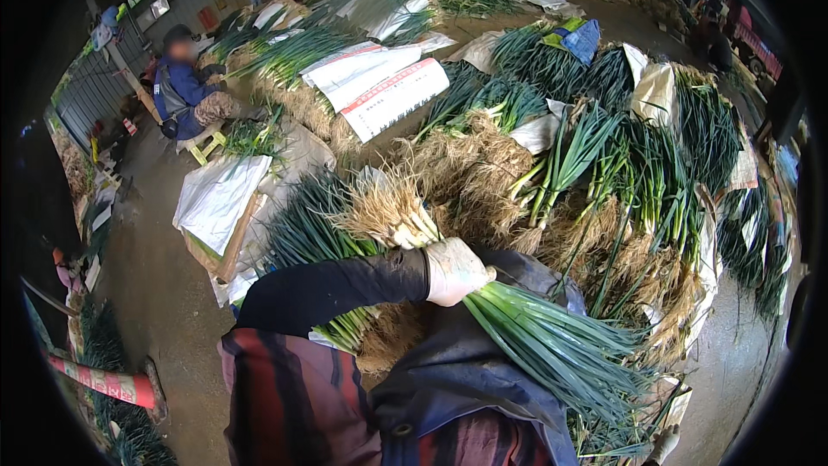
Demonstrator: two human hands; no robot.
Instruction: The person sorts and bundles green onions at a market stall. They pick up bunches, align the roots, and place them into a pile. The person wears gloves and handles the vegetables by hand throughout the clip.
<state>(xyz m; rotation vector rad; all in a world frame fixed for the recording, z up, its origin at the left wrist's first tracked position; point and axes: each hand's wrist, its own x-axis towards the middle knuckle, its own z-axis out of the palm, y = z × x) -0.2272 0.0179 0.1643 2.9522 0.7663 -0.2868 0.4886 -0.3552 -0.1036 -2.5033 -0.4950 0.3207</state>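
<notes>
My left hand (pixel 458 272), in a pale glove, grips a bundle of green onions (pixel 550 343) around its white stalks. The bundle lies across my lap, with its roots to the upper left and its leaves fanning to the lower right. At the lower right edge, my gloved right hand (pixel 665 444) is partly in view beside loose green leaves; its grip cannot be made out. More green onions (pixel 317 220) lie under and beyond my left forearm. A large pile with tangled roots (pixel 479 168) is just ahead.
Rows of green onions (pixel 653 155) stretch to the right, with white sacks (pixel 656 94) among them. A person (pixel 184 87) sits on a yellow stool (pixel 208 144) at the left. A flat white sack (pixel 223 197) lies nearer, and a red traffic cone (pixel 110 382) is at the lower left.
</notes>
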